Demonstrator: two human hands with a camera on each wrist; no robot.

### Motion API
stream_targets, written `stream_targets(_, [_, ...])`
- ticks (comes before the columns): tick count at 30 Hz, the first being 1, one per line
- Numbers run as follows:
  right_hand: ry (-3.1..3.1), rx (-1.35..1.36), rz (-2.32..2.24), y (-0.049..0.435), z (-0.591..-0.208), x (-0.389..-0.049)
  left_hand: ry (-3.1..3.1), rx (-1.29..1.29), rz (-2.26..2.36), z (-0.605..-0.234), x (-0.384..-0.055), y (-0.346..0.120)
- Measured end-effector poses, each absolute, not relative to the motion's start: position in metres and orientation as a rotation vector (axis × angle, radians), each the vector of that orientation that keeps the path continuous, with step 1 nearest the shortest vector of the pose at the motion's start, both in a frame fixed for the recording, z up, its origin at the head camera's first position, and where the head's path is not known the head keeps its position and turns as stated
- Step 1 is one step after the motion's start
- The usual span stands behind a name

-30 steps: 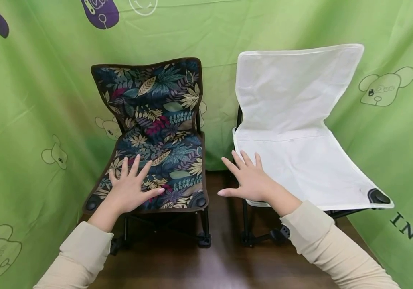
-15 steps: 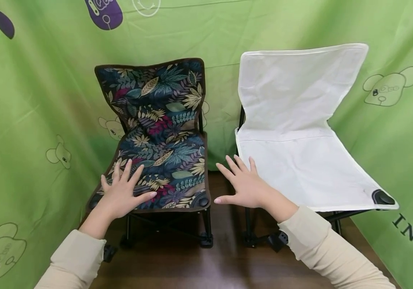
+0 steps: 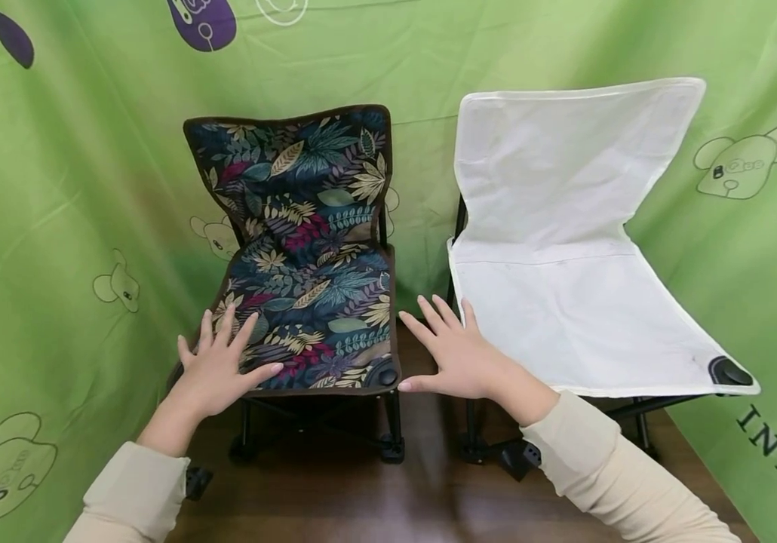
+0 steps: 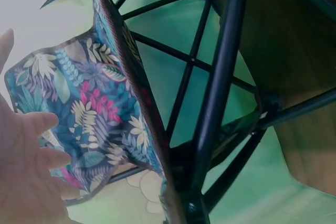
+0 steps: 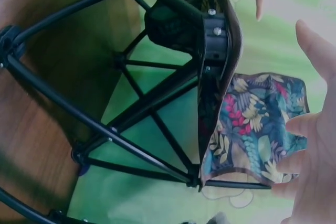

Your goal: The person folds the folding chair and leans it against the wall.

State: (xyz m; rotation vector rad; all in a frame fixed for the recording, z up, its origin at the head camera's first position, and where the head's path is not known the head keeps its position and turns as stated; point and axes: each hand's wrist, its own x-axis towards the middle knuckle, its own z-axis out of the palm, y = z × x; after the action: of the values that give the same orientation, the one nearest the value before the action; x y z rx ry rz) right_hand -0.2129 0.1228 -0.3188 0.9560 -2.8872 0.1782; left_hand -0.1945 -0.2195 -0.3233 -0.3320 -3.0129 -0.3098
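Two folding chairs stand side by side in the head view. On the left is a dark chair with a leaf-patterned fabric point(image 3: 307, 294); on the right is a white fabric chair point(image 3: 551, 302). My left hand point(image 3: 212, 373) has its fingers spread and appears in front of the patterned seat's left front corner, hiding that corner. My right hand point(image 3: 459, 358), also spread, is between the two chairs and overlaps the white seat's left front corner. Neither hand holds anything. Both wrist views show the patterned chair's black frame tubes point(image 4: 220, 87) and its fabric point(image 5: 257, 124) beyond the fingers.
A green printed curtain point(image 3: 422, 60) hangs behind the chairs and along both sides. The floor point(image 3: 334, 498) is dark brown wood. Black chair feet point(image 3: 391, 449) stand on it, with a strip of floor between the two chairs.
My left hand has moved left and down, from over the patterned seat to its left front corner. My right hand has shifted slightly left and down. The chairs appear a little further right in view.
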Motion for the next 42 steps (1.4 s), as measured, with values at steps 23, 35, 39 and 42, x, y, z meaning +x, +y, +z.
stream_targets(23, [-2.834, 1.067, 0.179, 0.106, -0.331, -0.202, -3.010, -0.304, -0.402, -0.341, -0.183, -0.244])
stream_targets(35, [-2.834, 1.092, 0.188, 0.102, -0.341, -0.200, -3.002, -0.277, -0.447, -0.350, -0.178, -0.253])
stream_targets(39, [-2.819, 1.113, 0.216, 0.101, -0.343, -0.199, -2.998, -0.266, -0.452, -0.352, -0.176, -0.256])
stream_targets(42, [-2.818, 1.125, 0.224, 0.100, -0.345, -0.198, -2.998, -0.262, -0.459, -0.353, -0.174, -0.259])
